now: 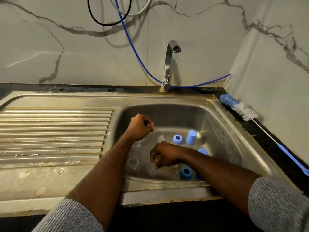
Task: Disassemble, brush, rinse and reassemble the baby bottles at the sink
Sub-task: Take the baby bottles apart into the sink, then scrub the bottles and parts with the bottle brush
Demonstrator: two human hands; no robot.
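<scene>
Baby bottle parts lie apart in the steel sink [222, 131]. Two clear bottle bodies [133, 163] stand at the basin's left, one partly behind my left forearm. A clear nipple [160, 138] sits mid-basin. To its right are a blue collar ring [177, 139] and a blue cap [191, 137]. Another blue cap [202, 151] and a second blue ring [186, 172] show beside my right forearm. My left hand [141, 127] hovers over the basin in a fist, holding nothing. My right hand [163, 155] hangs lower with curled fingers, and nothing shows in it.
A blue-and-white bottle brush [239, 108] lies on the dark counter right of the sink, handle toward me. The faucet [168, 64] stands behind the basin with no water running. A ribbed drainboard [55, 131] stretches left. A blue hose [133, 47] hangs down the wall.
</scene>
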